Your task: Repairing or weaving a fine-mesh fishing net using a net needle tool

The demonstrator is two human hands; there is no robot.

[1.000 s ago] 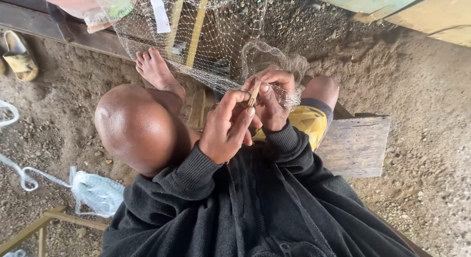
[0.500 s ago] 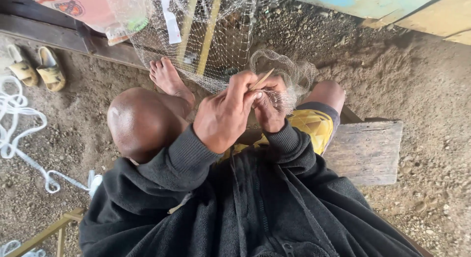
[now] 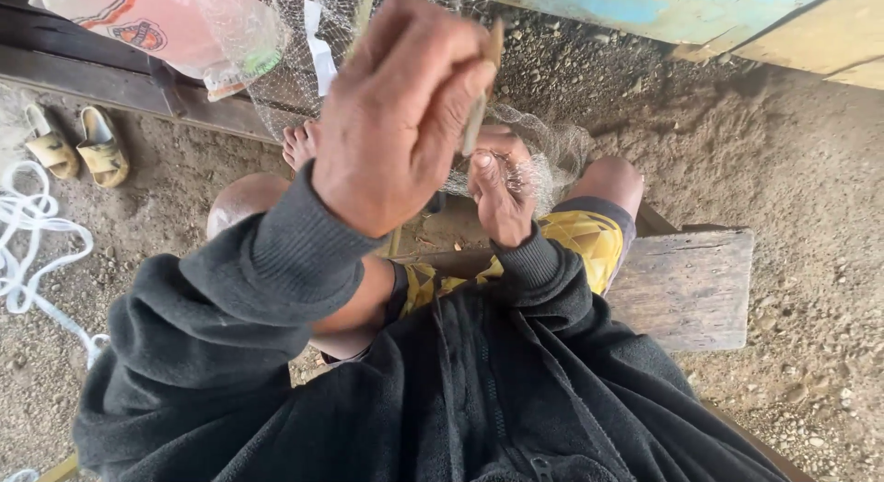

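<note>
My left hand (image 3: 396, 114) is raised close to the camera, its fingers closed on a thin wooden netting needle (image 3: 481, 100). Lower and farther off, my right hand (image 3: 502, 187) pinches a bunch of fine white fishing net (image 3: 543, 155). The net stretches from that hand up and left toward the top of the view. I sit on a weathered wooden bench (image 3: 686, 289), in a black jacket and yellow shorts. My bare knees and one foot (image 3: 299, 141) show beneath the hands.
Sandy, pebbly ground surrounds the bench. A pair of sandals (image 3: 78, 146) lies at far left beside a coil of white rope (image 3: 32, 233). A dark wooden beam (image 3: 120, 72) and a painted boat hull (image 3: 663, 12) run along the top.
My left hand has risen toward the camera with the needle, pulling away from the right hand. The view has shifted slightly, and the right hand stays on the net.
</note>
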